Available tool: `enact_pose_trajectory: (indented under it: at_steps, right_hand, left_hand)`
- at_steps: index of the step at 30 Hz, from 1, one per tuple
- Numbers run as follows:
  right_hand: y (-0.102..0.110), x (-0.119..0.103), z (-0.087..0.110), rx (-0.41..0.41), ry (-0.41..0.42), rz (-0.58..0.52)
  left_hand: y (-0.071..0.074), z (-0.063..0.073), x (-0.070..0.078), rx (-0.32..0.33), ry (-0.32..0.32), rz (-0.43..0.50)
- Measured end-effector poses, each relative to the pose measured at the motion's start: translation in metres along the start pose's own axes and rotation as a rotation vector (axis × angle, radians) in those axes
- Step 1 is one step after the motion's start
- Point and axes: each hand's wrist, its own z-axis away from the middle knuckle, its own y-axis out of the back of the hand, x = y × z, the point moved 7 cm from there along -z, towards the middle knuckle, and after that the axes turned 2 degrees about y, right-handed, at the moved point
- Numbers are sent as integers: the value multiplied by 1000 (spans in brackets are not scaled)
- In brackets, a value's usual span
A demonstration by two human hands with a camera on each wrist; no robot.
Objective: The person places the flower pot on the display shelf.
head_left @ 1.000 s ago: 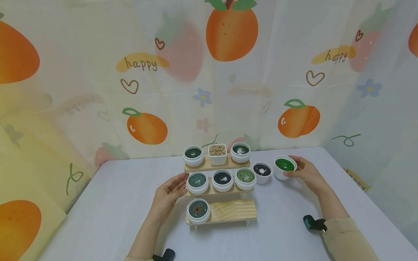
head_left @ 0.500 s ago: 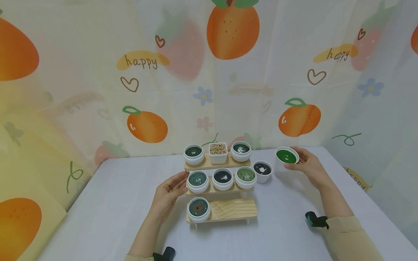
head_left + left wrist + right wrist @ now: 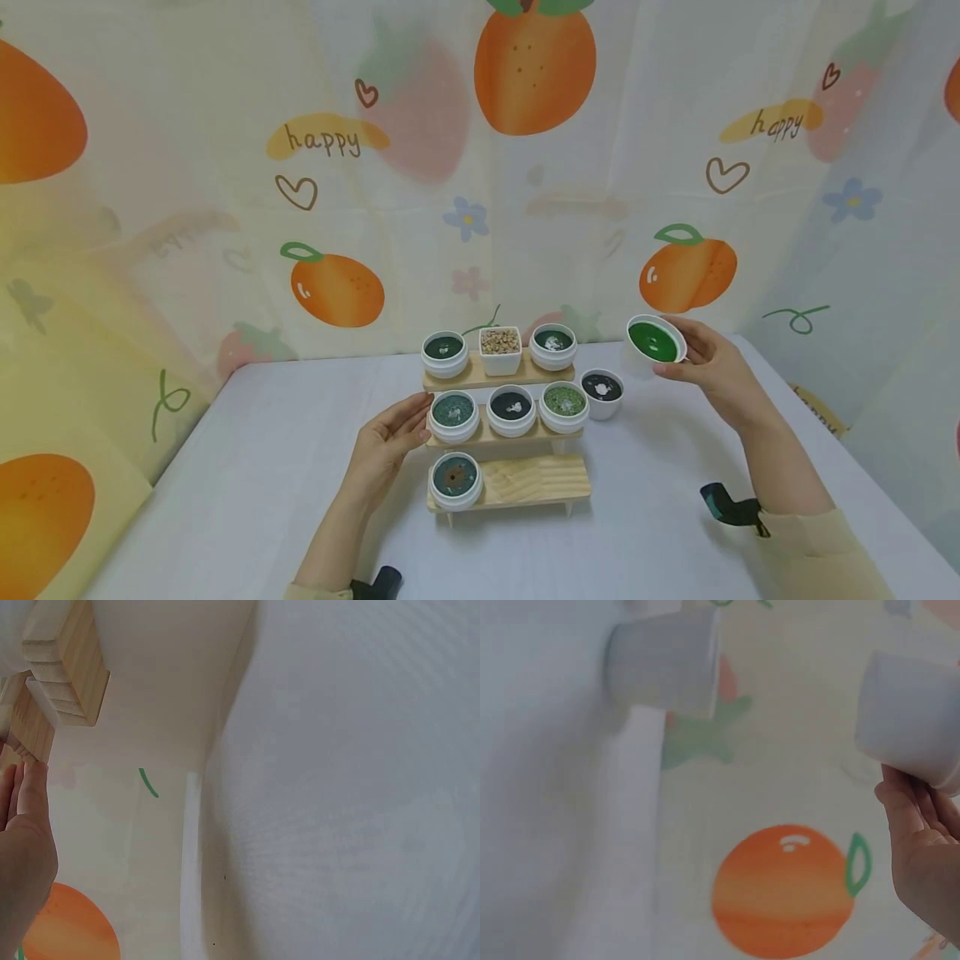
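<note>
My right hand [image 3: 711, 367] grips a small white cup [image 3: 909, 712] by its right side, with thumb at the front. The cup is off the table and tilted, so its glossy green filling [image 3: 652, 342] shows. At the left end of the middle tier of a wooden stepped stand [image 3: 536, 482], my left hand [image 3: 382, 450] touches the board edge with nearly straight fingers [image 3: 31, 796]. Beside those fingertips sits a round white bowl [image 3: 453, 416] with dark green filling. A white cup with dark filling [image 3: 602, 393] stands on the table right of the stand.
The top tier bears two round bowls and a square bowl of grains [image 3: 500, 352]. Another bowl [image 3: 456, 481] stands at the bottom tier's left, next to bare wood. A white cloth [image 3: 247, 467] covers the table; a fruit-patterned curtain [image 3: 420, 275] hangs behind.
My right hand has raised the green-filled cup from the table and tipped it toward me. The left hand stays at the stand's edge, and the other bowls have not moved.
</note>
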Motion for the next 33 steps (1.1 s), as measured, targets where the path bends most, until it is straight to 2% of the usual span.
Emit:
enact_pose_trajectory:
  at_steps: [4, 11, 14, 26, 29, 33]
  right_hand:
    - [-12, -23, 9, -28, 53, -10]
    - [-39, -52, 25, -151, 124, -137]
    - [-50, -59, 31, -192, 142, -111]
    - [-97, -69, 52, -323, 171, -63]
    - [-106, -70, 56, -366, 198, -79]
    - [-118, -68, 59, -404, 193, -92]
  left_hand:
    - [0, 0, 0, -3, -4, 10]
    - [0, 0, 0, -4, -7, 12]
    - [0, 0, 0, -4, -7, 9]
    - [0, 0, 0, -7, -1, 2]
    - [0, 0, 0, -9, -5, 2]
    - [0, 0, 0, -10, -9, -2]
